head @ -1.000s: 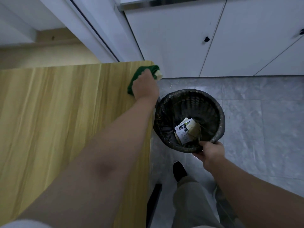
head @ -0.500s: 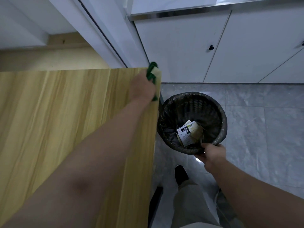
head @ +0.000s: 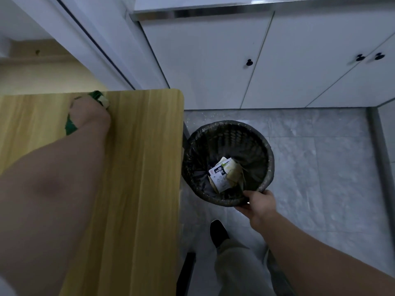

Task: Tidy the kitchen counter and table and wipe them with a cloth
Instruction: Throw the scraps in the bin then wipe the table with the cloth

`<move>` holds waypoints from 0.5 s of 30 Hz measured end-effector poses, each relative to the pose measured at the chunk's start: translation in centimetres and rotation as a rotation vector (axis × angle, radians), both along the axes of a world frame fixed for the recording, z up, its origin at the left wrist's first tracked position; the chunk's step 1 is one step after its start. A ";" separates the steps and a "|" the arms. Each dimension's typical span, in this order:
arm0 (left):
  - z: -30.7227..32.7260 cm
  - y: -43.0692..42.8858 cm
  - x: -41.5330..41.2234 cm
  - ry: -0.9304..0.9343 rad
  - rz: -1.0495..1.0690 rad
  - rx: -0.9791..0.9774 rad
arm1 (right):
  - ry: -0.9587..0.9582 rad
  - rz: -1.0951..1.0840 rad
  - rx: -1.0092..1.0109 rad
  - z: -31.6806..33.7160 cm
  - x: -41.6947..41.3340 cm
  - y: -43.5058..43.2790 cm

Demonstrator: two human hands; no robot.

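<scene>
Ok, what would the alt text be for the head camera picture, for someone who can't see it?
A person's left hand holds a green cloth down on a wooden table, while the right hand grips the rim of a black wastebasket beside the table's edge. Crumpled wrappers lie inside it.

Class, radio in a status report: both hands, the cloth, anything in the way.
Left hand grips green cloth on table, far edge. Right hand holds waste basket rim, beside table. Wrappers inside. Nothing seen in cloth's way.
</scene>
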State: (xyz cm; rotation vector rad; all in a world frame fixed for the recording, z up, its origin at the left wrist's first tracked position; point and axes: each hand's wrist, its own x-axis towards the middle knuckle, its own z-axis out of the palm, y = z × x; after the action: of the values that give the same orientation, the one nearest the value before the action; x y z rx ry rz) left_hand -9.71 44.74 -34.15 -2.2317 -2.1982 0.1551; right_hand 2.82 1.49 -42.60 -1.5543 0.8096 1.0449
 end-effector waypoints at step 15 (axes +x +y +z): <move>0.2 -13.1 12.4 -0.263 -0.600 -0.009 | -0.016 0.004 0.007 -0.3 0.4 -2.5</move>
State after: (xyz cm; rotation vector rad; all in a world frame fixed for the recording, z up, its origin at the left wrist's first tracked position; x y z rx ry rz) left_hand 2.71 31.60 -33.93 -2.9303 -1.5010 -0.1415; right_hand 3.23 -1.02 -42.85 -1.5570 0.7915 1.0362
